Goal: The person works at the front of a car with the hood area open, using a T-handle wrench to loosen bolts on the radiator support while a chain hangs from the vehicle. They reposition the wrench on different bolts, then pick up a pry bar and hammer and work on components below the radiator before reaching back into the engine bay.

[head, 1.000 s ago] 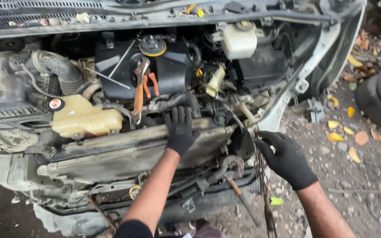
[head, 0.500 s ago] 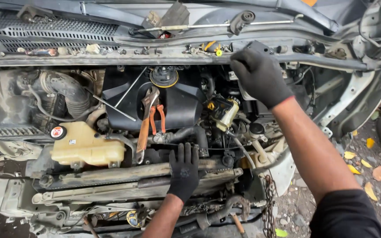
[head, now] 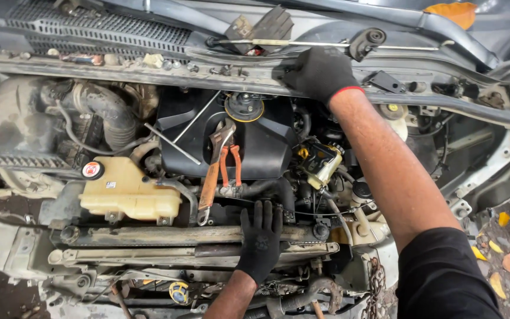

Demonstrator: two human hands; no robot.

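Under an open hood, the engine bay (head: pixel 149 71) fills the view. Left hand (head: pixel 261 242), gloved, lies flat and open on the radiator support (head: pixel 149 236). Right hand (head: pixel 320 74) presses open on the cowl panel (head: pixel 149 74). Between both hands, an orange wrench (head: pixel 212 174) and pliers (head: pixel 231 165) rest on the black engine cover (head: pixel 267 147).

Engine bay contents, counted

Two gloved hands, one pipe wrench (head: pixel 212 172), one pair of pliers (head: pixel 230 165) and one coolant tank (head: pixel 126 192) are seen.

We noted the grey radiator support (head: pixel 166 235) lying crosswise along the engine bay's front edge, rusty and dirty. The dusty cowl panel (head: pixel 149 74) ran horizontally across the rear.
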